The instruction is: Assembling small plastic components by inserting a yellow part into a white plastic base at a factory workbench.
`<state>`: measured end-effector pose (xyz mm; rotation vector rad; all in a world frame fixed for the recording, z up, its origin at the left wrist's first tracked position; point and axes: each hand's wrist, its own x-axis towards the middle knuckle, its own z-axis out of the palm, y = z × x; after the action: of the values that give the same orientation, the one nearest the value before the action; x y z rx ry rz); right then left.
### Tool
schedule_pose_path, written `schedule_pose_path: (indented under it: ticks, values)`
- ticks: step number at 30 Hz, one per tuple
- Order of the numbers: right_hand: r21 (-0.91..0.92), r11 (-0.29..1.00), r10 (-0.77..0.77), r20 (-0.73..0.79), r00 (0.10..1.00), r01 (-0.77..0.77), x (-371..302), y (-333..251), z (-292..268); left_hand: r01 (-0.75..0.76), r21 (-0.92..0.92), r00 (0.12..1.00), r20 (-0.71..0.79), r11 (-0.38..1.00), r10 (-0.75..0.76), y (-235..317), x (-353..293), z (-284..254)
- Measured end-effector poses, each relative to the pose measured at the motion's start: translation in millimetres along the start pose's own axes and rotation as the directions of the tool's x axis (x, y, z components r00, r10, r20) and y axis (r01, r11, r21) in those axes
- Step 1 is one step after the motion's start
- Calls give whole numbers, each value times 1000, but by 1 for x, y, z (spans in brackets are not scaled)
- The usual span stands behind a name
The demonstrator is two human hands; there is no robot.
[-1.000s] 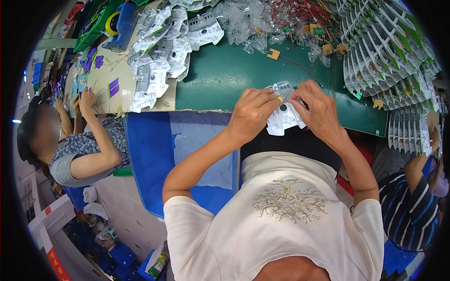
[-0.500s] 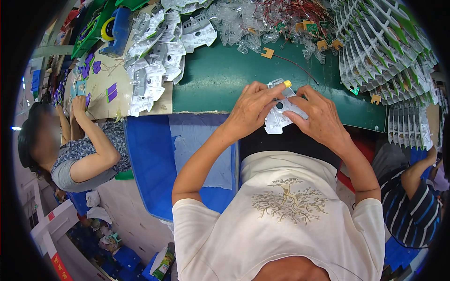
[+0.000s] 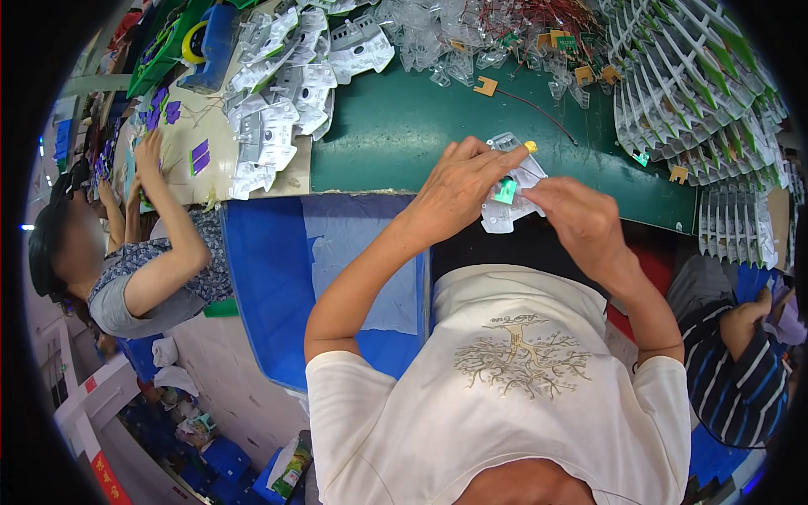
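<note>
At the table's front edge my left hand (image 3: pixel 459 187) is closed around a white plastic shell (image 3: pixel 498 220), steadying it from its left side. Yellow covering shows at the tip of its index finger. A small green board (image 3: pixel 505 191) lies on the middle of the shell. My right hand (image 3: pixel 582 217) is at the shell's right edge, thumb and fingers pinched together. Whatever those fingertips may hold is hidden.
Similar white shells (image 3: pixel 273 126) are piled at left and stacked shells (image 3: pixel 682 93) at right. Clear plastic pieces (image 3: pixel 438 42) and red wires lie at the back. A blue bin (image 3: pixel 269 337) stands left of me. A co-worker (image 3: pixel 151 278) sits at far left.
A green board now shows on the shell where a dark round hole was. My right hand has gone from open fingers on the shell to a pinch at its right edge.
</note>
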<state>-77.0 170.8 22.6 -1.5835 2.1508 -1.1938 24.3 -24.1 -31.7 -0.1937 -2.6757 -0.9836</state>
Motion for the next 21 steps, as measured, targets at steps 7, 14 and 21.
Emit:
schedule_pose_path:
  ticks: [7,14,21]
  values:
    - [-259,963,-69,11,998,69,-15,9,29,51,-118,999,24,992,-49,-1,-4,0]
    - [-96,994,-53,-58,997,47,-11,9,31,50,-219,999,-9,974,-53,-8,-8,-3]
    - [127,876,482,-209,851,-465,-32,26,-3,-10,-238,999,-45,971,-1,-7,9,5]
